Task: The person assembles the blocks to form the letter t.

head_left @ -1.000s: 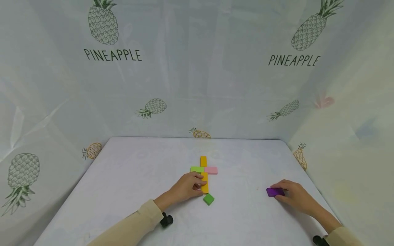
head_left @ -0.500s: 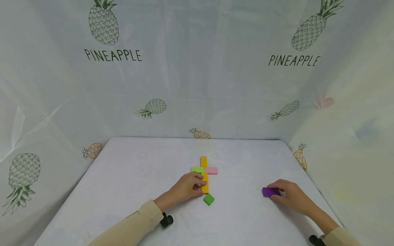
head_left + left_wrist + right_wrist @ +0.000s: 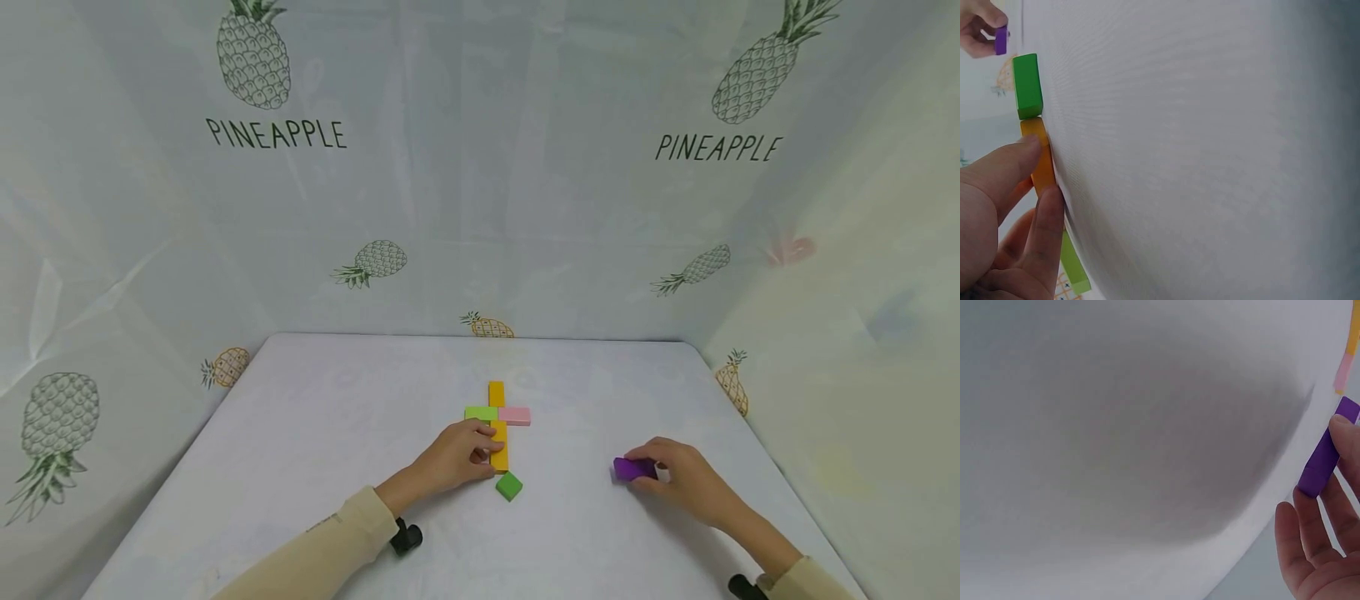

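My left hand (image 3: 453, 454) pinches the long yellow block (image 3: 500, 446) between thumb and fingers as it lies on the table. At its near end sits a green block (image 3: 509, 486), turned cornerwise and touching or almost touching it. Beyond the far end, a light green block (image 3: 477, 412) and a pink block (image 3: 514, 416) lie side by side, with a shorter-looking yellow block (image 3: 496, 393) behind them. To the right, my right hand (image 3: 686, 482) holds a purple block (image 3: 1329, 450) between thumb and fingers, apart from the other blocks. A shadow shows below it in the right wrist view.
A white cloth covers the table (image 3: 360, 392). Behind and at both sides hangs a pale curtain (image 3: 480, 183) printed with pineapples. Black wrist cameras sit at both cuffs, the left camera (image 3: 407, 537) close to the tabletop.
My right hand has carried the purple block leftward, toward the other blocks. My left hand stays on the long yellow block, and the laid blocks have not moved.
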